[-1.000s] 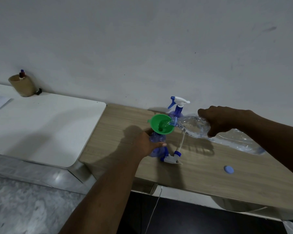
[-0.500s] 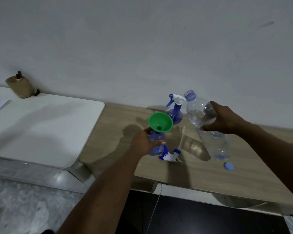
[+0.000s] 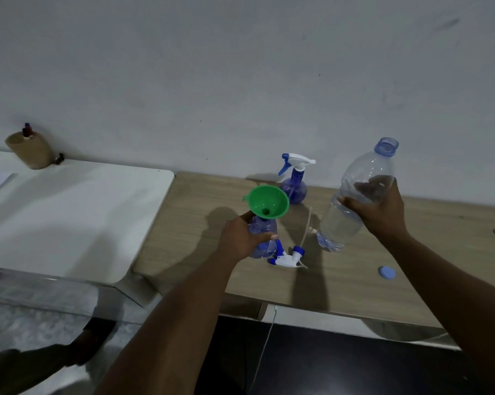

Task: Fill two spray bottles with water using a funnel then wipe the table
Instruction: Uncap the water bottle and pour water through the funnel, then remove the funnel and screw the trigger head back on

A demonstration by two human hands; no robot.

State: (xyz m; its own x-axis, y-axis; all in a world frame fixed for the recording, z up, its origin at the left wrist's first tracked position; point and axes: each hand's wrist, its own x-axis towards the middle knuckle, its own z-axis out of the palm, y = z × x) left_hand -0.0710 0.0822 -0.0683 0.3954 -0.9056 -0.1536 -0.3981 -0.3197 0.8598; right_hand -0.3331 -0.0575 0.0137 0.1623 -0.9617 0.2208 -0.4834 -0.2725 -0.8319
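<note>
Light wooden tabletop (image 3: 354, 289) abutted a white table (image 3: 69, 212) at left; bare board lay toward its right front edge. Right hand (image 3: 381, 210) curled round an uncapped clear plastic water bottle (image 3: 340, 223), near upright. Left hand (image 3: 239, 239) gripped the open blue spray bottle (image 3: 263, 248) toward the left front, green plastic funnel (image 3: 269, 202) in its neck; detached white spray head (image 3: 286, 259) just beside.

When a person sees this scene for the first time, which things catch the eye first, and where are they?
The bright green funnel sits in the neck of a blue spray bottle, which the left hand grips at the middle of the wooden table. To its right, the right hand holds a large clear water bottle, mouth up and uncapped.
</note>
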